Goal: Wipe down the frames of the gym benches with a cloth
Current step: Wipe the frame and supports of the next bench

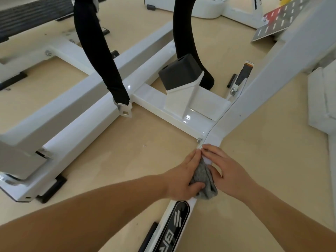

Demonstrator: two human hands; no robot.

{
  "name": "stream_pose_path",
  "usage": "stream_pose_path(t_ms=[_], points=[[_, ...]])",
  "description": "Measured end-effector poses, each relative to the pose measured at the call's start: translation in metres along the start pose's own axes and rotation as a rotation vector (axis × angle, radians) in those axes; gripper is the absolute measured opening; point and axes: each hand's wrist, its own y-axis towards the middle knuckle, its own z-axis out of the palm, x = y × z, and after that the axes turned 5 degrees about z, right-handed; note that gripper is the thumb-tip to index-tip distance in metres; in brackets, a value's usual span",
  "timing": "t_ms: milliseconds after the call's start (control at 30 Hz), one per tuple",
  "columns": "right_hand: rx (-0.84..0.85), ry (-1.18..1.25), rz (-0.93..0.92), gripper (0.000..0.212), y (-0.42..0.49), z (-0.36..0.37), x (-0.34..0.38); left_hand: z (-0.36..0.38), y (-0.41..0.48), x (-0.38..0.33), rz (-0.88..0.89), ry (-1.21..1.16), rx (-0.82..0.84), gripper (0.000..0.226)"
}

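Note:
A grey cloth lies bunched on the low white frame bar of a gym machine, near the floor. My left hand grips the cloth, thumb curled over its lower fold, fingers pointing up along the bar's left side. On the bar's right side my right hand rests with straight fingers, the thumb touching the cloth. Both fingertips meet just below a bolt at the frame joint. A black logo plate sits on the bar below the hands.
A white cross beam carries a black rubber block. Two black padded arms rise at the back. A long white beam runs left, with black feet on the tan floor. A perforated metal plate is at top right.

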Motion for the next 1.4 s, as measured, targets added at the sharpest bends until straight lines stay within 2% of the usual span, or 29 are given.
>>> stream_pose_path(t_ms=[133, 233, 333, 467, 600, 733, 800, 900, 1100, 1267, 1400], points=[[0.037, -0.101, 0.029, 0.047, -0.001, -0.004, 0.008, 0.000, 0.010, -0.006, -0.046, -0.048, -0.046, 0.102], [0.007, -0.218, 0.081, 0.051, -0.010, 0.001, 0.010, 0.017, -0.021, -0.011, -0.067, -0.113, -0.129, 0.096], [0.052, -0.262, 0.044, 0.057, -0.013, -0.005, 0.005, 0.031, -0.061, -0.014, -0.079, -0.128, -0.139, 0.093], [-0.001, -0.129, 0.042, 0.055, -0.010, -0.007, 0.000, 0.033, -0.085, -0.023, -0.099, -0.146, -0.119, 0.091], [-0.028, -0.017, 0.072, 0.054, -0.009, -0.004, -0.004, 0.016, -0.057, -0.019, -0.129, -0.131, -0.055, 0.094], [0.092, 0.121, 0.123, 0.061, -0.007, -0.010, -0.008, -0.016, 0.012, -0.012, -0.119, -0.087, 0.024, 0.094], [0.171, 0.134, 0.187, 0.065, -0.002, -0.018, -0.007, -0.023, 0.036, -0.011, -0.116, -0.063, 0.012, 0.094], [0.192, 0.119, 0.227, 0.066, 0.000, -0.019, -0.002, -0.014, 0.039, -0.009, -0.153, -0.127, -0.047, 0.090], [0.164, -0.138, 0.237, 0.051, -0.009, -0.014, 0.016, 0.026, -0.059, -0.023, -0.168, -0.128, -0.112, 0.084], [0.211, -0.242, 0.282, 0.075, -0.017, -0.002, 0.043, 0.070, -0.177, -0.033, -0.239, -0.147, -0.124, 0.083], [0.117, -0.211, 0.243, 0.072, -0.040, 0.006, 0.069, 0.059, -0.165, -0.029, -0.260, -0.068, -0.058, 0.087]])
